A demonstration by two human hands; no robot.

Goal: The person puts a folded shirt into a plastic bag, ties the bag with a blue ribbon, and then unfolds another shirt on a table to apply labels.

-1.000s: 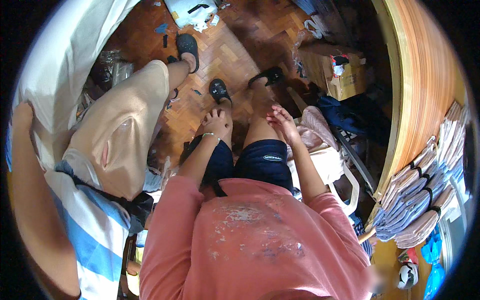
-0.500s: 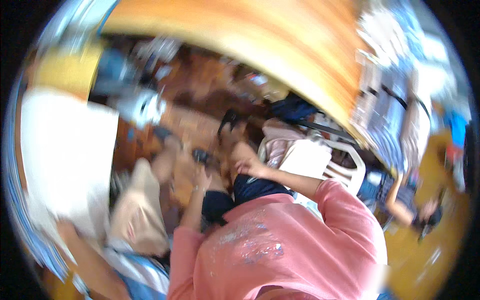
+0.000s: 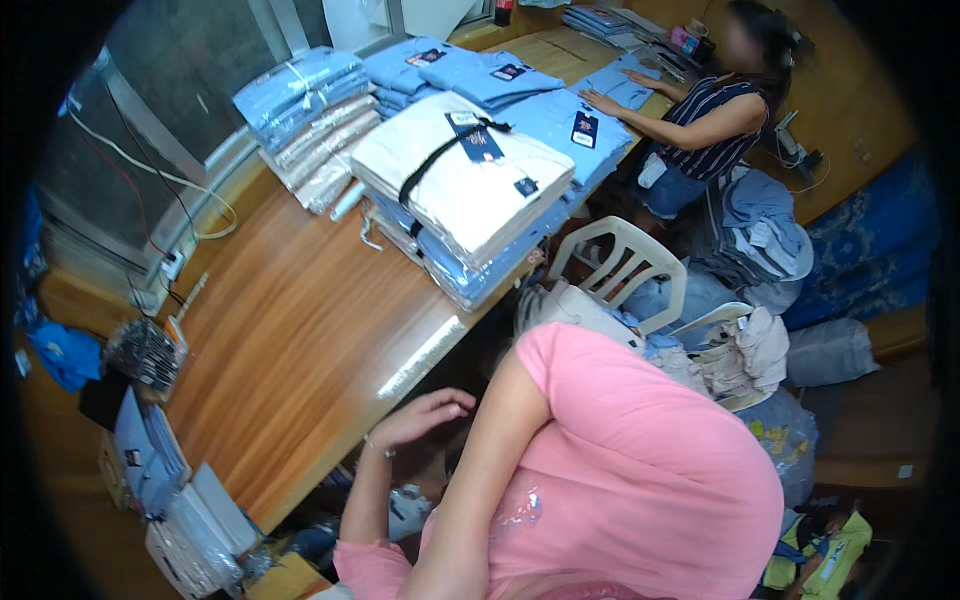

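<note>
My left hand (image 3: 420, 415), with a bracelet at the wrist, is raised beside the near edge of the wooden table (image 3: 300, 330). Its fingers are loosely stretched and nothing shows in them. My right arm crosses in front of my pink shirt toward the lower edge; the hand itself is out of view. Farther up the table stands a stack of bagged folded shirts (image 3: 500, 195), white on top with dark tags and a black strap. More light blue folded shirts (image 3: 490, 75) lie behind it.
A co-worker (image 3: 715, 125) rests both hands on a blue folded shirt at the table's far end. A white plastic chair (image 3: 625, 255) and heaped garments (image 3: 755, 345) are at the right. Cables (image 3: 175, 175) run by the window; packed shirts (image 3: 205, 510) sit at lower left.
The view has swung up from the floor and my legs to the tabletop and shirt stacks. My left hand has come up by the table edge; my right hand has left the view.
</note>
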